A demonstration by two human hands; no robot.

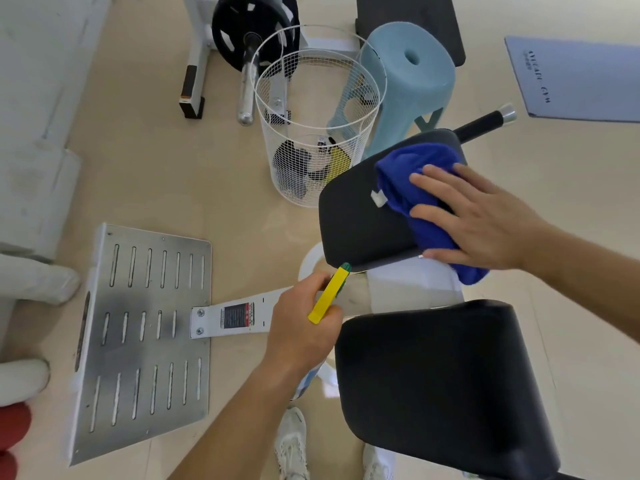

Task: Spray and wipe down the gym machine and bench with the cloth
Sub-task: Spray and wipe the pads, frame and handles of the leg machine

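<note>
Your blue fluffy cloth (412,188) is bunched up on the upper black padded surface (349,220) of the machine. It covers the pad's right half and spills off the near right edge. Your right hand (485,220) lies on top of it, palm down, fingers splayed and nearly straight. The thumb runs along the pad's near edge, so it's a wide, flat, pressing grip with nothing curled round the cloth. That forearm comes in from the right side of view, sloping down to the pad.

Your left hand (304,320) sits lower and to the left, just off the pad's near left corner. Its grip is wrapped round the yellow-headed spray bottle (327,296), and the green nozzle (344,268) tips up toward the pad's near edge, right beside it. Only a bit of the bottle's body shows below your wrist. The left forearm rises from the bottom of view.

Nearer to you, the larger black padded seat (433,375) sits right of the bottle, apart from the upper pad. A white frame beam (242,313) with a label runs left to a slotted bare-metal foot plate (145,341) on the floor. Behind the pad stands a white wire-mesh basket (277,161) with dark and yellow items inside. A pale blue plastic stool (408,77) is just beside it, and a black weight plate (228,29) lies beyond. Your white sneakers (292,441) show at the bottom edge.
</note>
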